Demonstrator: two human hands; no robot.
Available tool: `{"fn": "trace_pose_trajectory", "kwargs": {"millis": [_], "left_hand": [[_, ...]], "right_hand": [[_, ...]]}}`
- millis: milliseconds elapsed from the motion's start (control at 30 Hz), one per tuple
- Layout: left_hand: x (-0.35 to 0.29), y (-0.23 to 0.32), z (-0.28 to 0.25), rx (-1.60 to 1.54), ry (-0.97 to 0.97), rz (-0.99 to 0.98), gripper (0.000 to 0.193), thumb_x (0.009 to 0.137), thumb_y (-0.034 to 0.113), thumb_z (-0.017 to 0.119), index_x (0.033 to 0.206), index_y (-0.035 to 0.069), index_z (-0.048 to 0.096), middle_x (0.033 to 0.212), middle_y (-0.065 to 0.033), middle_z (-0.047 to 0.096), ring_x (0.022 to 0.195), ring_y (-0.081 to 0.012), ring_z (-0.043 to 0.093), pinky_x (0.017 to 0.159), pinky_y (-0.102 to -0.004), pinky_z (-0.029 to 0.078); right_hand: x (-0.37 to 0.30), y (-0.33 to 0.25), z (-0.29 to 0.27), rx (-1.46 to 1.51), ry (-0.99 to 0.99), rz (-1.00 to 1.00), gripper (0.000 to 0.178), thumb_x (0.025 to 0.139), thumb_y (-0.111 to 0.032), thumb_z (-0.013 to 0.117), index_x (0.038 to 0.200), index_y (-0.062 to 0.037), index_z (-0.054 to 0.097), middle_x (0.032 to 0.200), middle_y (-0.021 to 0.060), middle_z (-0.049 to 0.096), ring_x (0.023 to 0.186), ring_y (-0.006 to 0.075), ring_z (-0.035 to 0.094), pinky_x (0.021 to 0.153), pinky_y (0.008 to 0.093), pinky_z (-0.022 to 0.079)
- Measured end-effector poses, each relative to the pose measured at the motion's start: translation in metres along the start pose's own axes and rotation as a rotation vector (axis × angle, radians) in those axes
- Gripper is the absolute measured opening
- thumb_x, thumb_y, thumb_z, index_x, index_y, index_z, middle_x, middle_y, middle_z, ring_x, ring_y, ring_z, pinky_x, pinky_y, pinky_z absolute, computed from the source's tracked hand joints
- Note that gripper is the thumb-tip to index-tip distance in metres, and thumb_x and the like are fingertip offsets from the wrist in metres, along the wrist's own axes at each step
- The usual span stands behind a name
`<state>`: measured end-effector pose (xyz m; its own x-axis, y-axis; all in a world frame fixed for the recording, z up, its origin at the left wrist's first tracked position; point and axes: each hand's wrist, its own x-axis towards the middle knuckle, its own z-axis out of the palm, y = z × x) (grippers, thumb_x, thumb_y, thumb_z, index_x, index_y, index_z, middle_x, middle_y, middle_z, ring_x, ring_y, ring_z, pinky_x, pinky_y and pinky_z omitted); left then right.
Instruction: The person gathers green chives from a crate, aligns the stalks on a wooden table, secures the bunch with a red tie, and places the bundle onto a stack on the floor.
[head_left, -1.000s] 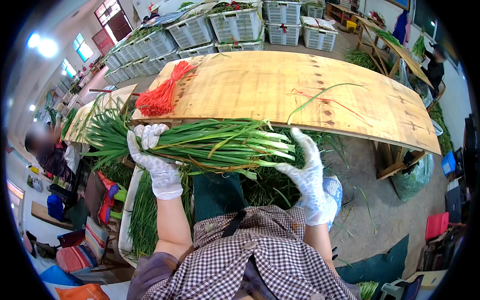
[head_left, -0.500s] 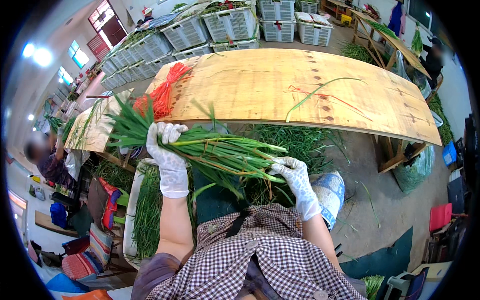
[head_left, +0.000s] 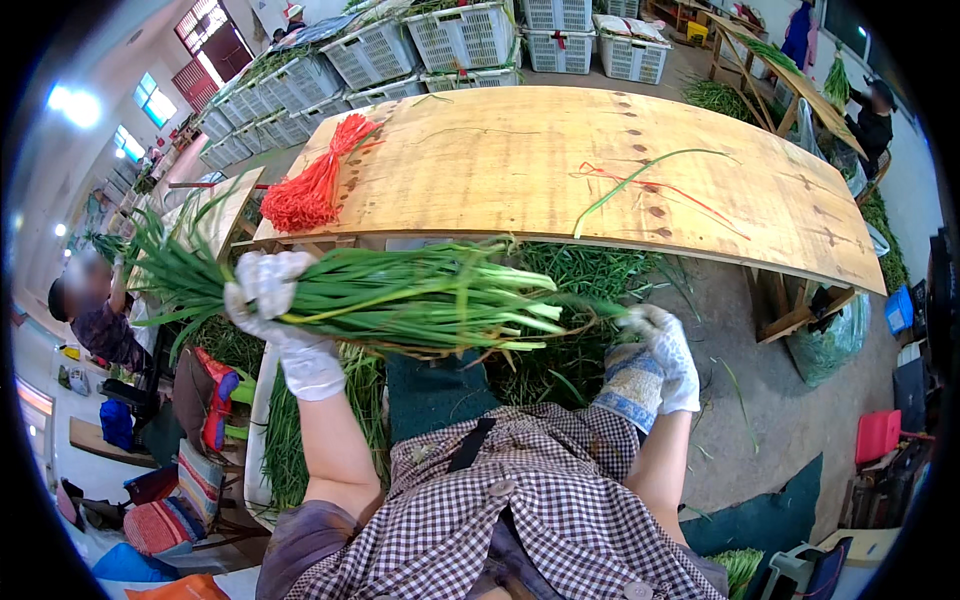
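Observation:
My left hand [head_left: 272,295], in a white patterned glove, is wrapped round a thick bunch of garlic chives [head_left: 420,295]. The bunch lies level above my lap, leafy tips to the left and pale stem ends to the right. My right hand [head_left: 665,350], gloved too, is apart from the stem ends with fingers closed on a few loose green blades [head_left: 596,306], smeared by motion. Beyond the bunch, a bundle of red ties [head_left: 318,185] lies on the wooden table [head_left: 480,170], along with a single green blade [head_left: 640,185] and a loose red tie [head_left: 700,207].
More chives fill a white tub [head_left: 258,430] by my left leg, and a green heap [head_left: 590,270] lies under the table's near edge. White crates [head_left: 470,40] are stacked behind. One person [head_left: 100,315] sits at left, another [head_left: 872,125] at far right.
My left hand has carried the bunch leftward. My right hand has pulled away from the stem ends to the right, drawing some loose blades with it.

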<state>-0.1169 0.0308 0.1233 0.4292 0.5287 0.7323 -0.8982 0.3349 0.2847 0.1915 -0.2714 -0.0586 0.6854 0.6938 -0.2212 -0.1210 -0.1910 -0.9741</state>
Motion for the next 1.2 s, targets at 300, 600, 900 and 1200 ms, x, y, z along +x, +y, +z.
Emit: {"fn": "trace_pose_trajectory", "kwargs": {"millis": [300,600,900,1200], "left_hand": [[0.0,-0.005,0.011,-0.09,0.065,-0.016,0.034,0.088,0.024,0.061,0.062,0.02,0.041,0.048,0.0119,0.045,0.046,-0.0035,0.047,0.077,-0.0257,0.043],[0.0,0.009,0.0,-0.075,-0.12,-0.071,0.029,0.085,0.021,0.067,0.064,0.017,0.047,0.05,0.0077,0.049,0.045,-0.0042,0.049,0.067,-0.0222,0.045],[-0.004,0.009,-0.012,-0.288,-0.156,-0.02,0.028,0.085,0.017,0.066,0.062,0.017,0.05,0.049,0.0074,0.052,0.043,-0.0032,0.049,0.057,-0.0206,0.045],[-0.008,-0.006,0.015,-0.395,-0.267,-0.029,0.031,0.089,0.016,0.061,0.061,0.016,0.05,0.049,0.0063,0.052,0.044,-0.004,0.05,0.06,-0.0221,0.044]], "right_hand": [[-0.019,-0.103,0.104,-0.464,0.108,-1.123,0.055,0.065,-0.008,0.078,0.118,-0.0142,0.064,0.106,0.0078,0.067,0.097,0.0259,0.063,0.087,0.0345,0.05],[-0.007,-0.029,0.088,-0.544,0.243,-0.797,0.007,0.084,-0.014,0.064,0.086,-0.0082,0.068,0.084,0.0104,0.068,0.076,0.0279,0.066,0.065,0.0347,0.053],[-0.015,-0.1,0.101,-0.504,0.195,-0.934,0.057,0.07,-0.016,0.076,0.124,-0.0139,0.059,0.116,0.0121,0.062,0.1,0.0305,0.061,0.091,0.0386,0.047],[0.017,-0.025,0.078,-0.453,0.367,-0.537,0.014,0.076,-0.009,0.07,0.09,-0.0077,0.072,0.081,0.0081,0.072,0.073,0.0206,0.069,0.067,0.0317,0.055]]}}
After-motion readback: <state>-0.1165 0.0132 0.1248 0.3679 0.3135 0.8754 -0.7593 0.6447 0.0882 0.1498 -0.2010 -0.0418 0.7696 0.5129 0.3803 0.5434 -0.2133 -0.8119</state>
